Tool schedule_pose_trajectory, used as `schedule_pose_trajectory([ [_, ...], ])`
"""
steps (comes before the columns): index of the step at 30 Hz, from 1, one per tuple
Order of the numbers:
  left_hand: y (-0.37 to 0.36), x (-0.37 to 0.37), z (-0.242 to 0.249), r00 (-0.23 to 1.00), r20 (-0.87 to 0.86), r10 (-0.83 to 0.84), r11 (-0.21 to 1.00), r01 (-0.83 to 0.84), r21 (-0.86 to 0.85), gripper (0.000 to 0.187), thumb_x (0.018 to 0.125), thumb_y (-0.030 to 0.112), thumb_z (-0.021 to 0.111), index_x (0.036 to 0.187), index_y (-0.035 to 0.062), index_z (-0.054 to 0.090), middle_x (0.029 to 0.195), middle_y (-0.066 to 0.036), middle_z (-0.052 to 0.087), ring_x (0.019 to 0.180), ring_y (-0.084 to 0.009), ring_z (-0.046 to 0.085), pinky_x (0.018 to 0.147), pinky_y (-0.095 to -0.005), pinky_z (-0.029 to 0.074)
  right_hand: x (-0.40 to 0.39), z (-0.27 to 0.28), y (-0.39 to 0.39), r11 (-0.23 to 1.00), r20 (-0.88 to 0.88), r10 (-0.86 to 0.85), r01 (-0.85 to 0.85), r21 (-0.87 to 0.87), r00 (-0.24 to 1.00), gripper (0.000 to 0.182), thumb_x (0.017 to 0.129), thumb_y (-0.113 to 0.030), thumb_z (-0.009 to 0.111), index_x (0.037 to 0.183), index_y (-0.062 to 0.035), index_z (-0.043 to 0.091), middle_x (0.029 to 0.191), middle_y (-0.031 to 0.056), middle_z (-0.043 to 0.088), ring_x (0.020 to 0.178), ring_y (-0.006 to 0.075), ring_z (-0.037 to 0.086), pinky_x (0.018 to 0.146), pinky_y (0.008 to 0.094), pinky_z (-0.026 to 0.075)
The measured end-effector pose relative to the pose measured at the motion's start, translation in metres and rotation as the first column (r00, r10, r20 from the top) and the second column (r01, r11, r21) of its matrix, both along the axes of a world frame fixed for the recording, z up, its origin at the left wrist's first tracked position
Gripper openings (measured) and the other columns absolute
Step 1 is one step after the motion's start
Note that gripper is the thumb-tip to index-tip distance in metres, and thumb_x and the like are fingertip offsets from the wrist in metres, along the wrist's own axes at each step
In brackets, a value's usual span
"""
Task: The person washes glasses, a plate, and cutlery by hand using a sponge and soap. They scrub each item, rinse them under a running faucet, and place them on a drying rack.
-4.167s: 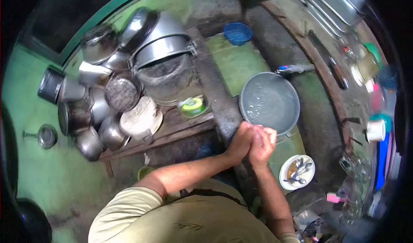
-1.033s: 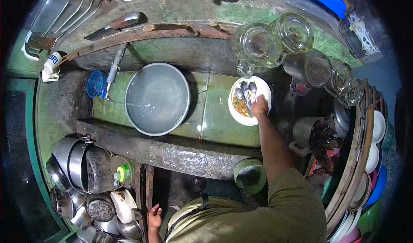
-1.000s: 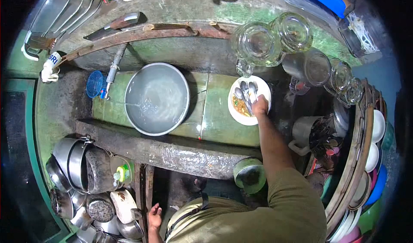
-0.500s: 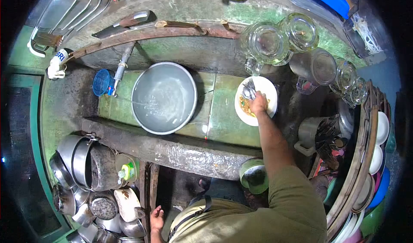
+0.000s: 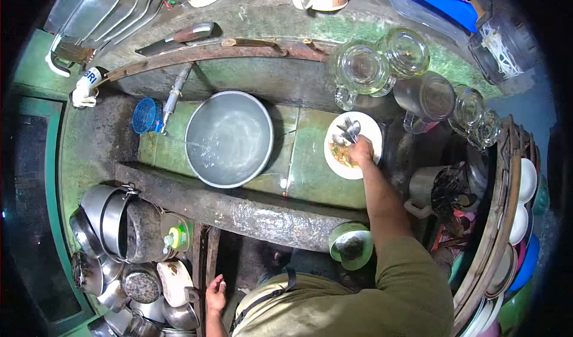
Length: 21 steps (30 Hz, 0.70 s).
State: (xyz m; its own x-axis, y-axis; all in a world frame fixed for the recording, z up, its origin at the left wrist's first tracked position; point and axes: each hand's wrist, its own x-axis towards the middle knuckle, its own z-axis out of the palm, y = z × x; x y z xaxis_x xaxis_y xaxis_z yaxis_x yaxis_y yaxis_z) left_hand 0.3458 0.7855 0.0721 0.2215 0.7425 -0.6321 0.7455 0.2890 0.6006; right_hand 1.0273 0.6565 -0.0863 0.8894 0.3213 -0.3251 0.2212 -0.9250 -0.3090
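Note:
My right hand is closed round the handles of some cutlery, a fork and spoons, over a white plate. Bits of food lie on the plate beside my fingers. Low in the view, my left hand hangs near my body with its fingers apart and nothing in it. Water runs from a tap into a large grey basin on the green tiled floor of the sink.
Glass jars and mugs line the right ledge. A knife lies on the back ledge. Pots are piled at lower left. A green bucket stands before the sink wall. White bowls sit far right.
My right hand has shifted slightly on the plate, and the cutlery has turned with it. My left hand has risen a little. The whole view has shifted slightly.

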Motion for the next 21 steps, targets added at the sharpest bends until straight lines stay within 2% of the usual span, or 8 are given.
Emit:
schedule_pose_trajectory([
  [5,0.022,0.032,0.004,0.992,0.107,-0.065,0.997,0.059,0.055,0.031,0.093,0.006,0.056,0.123,-0.0006,0.056,0.117,-0.009,0.061,0.109,-0.0161,0.056,0.098,-0.0290,0.041,-0.002,0.003,-0.001,0.976,0.043,-0.121,0.111,0.185,0.992,0.023,0.075,-0.013,0.064,0.094,-0.0028,0.059,0.096,0.0207,0.064,0.093,0.0390,0.062,0.080,0.0466,0.049],
  [7,0.024,0.054,0.018,0.990,0.119,-0.073,0.995,0.065,0.074,0.032,0.093,0.006,0.056,0.123,-0.0006,0.056,0.116,-0.009,0.062,0.107,-0.0157,0.056,0.096,-0.0286,0.042,-0.002,-0.005,-0.002,0.983,0.095,-0.057,0.039,0.179,0.994,0.027,0.076,-0.015,0.063,0.101,-0.0066,0.060,0.102,0.0174,0.065,0.100,0.0369,0.061,0.086,0.0451,0.049],
  [9,0.028,0.057,0.021,0.984,0.132,-0.122,0.990,0.112,0.080,0.031,0.092,0.006,0.057,0.123,-0.0005,0.057,0.114,-0.008,0.062,0.105,-0.0148,0.057,0.094,-0.0278,0.043,-0.012,0.007,0.000,0.993,0.082,0.048,-0.057,0.104,0.995,0.026,0.075,-0.014,0.063,0.100,-0.0066,0.060,0.098,0.0169,0.065,0.095,0.0368,0.062,0.084,0.0447,0.049],
  [13,0.034,0.069,0.035,0.992,0.067,-0.109,0.992,0.105,0.065,0.030,0.092,0.007,0.057,0.122,0.0010,0.058,0.112,-0.008,0.063,0.102,-0.0134,0.058,0.091,-0.0265,0.044,-0.016,-0.040,-0.002,0.969,0.205,0.133,-0.171,0.178,0.970,0.019,0.078,-0.015,0.060,0.096,-0.0077,0.063,0.097,0.0140,0.066,0.093,0.0342,0.063,0.080,0.0434,0.050],
  [16,0.040,0.079,0.047,0.984,0.020,-0.179,0.972,0.174,0.159,0.029,0.092,0.009,0.058,0.120,0.0009,0.060,0.109,-0.008,0.066,0.098,-0.0129,0.059,0.088,-0.0263,0.046,-0.012,-0.050,0.007,0.990,0.110,0.142,-0.144,0.006,0.984,0.017,0.083,-0.015,0.055,0.096,-0.0100,0.064,0.095,0.0136,0.067,0.092,0.0328,0.064,0.081,0.0445,0.050],
  [18,0.045,0.082,0.049,0.987,0.066,-0.147,0.978,0.135,0.158,0.028,0.092,0.010,0.058,0.119,0.0009,0.060,0.108,-0.007,0.066,0.097,-0.0123,0.059,0.087,-0.0260,0.046,-0.010,-0.049,0.008,0.989,0.115,0.142,-0.135,-0.065,0.983,0.027,0.078,-0.017,0.067,0.104,-0.0111,0.064,0.101,0.0153,0.067,0.101,0.0336,0.062,0.085,0.0444,0.048],
  [19,0.045,0.085,0.052,0.989,0.096,-0.113,0.986,0.100,0.135,0.027,0.092,0.009,0.058,0.118,0.0009,0.060,0.108,-0.007,0.066,0.096,-0.0119,0.059,0.086,-0.0258,0.046,-0.009,-0.047,0.007,0.980,0.123,0.185,-0.173,-0.102,0.975,0.021,0.083,-0.017,0.057,0.102,-0.0114,0.064,0.087,0.0129,0.061,0.090,0.0319,0.061,0.084,0.0438,0.048],
  [21,0.048,0.081,0.049,0.988,0.146,-0.057,0.994,0.042,0.102,0.027,0.093,0.008,0.057,0.118,0.0009,0.060,0.108,-0.007,0.065,0.096,-0.0119,0.059,0.087,-0.0258,0.046,-0.019,-0.008,0.006,0.990,0.183,0.144,-0.141,-0.029,0.973,0.027,0.076,-0.016,0.067,0.103,-0.0087,0.063,0.100,0.0174,0.061,0.096,0.0361,0.060,0.083,0.0456,0.048],
])
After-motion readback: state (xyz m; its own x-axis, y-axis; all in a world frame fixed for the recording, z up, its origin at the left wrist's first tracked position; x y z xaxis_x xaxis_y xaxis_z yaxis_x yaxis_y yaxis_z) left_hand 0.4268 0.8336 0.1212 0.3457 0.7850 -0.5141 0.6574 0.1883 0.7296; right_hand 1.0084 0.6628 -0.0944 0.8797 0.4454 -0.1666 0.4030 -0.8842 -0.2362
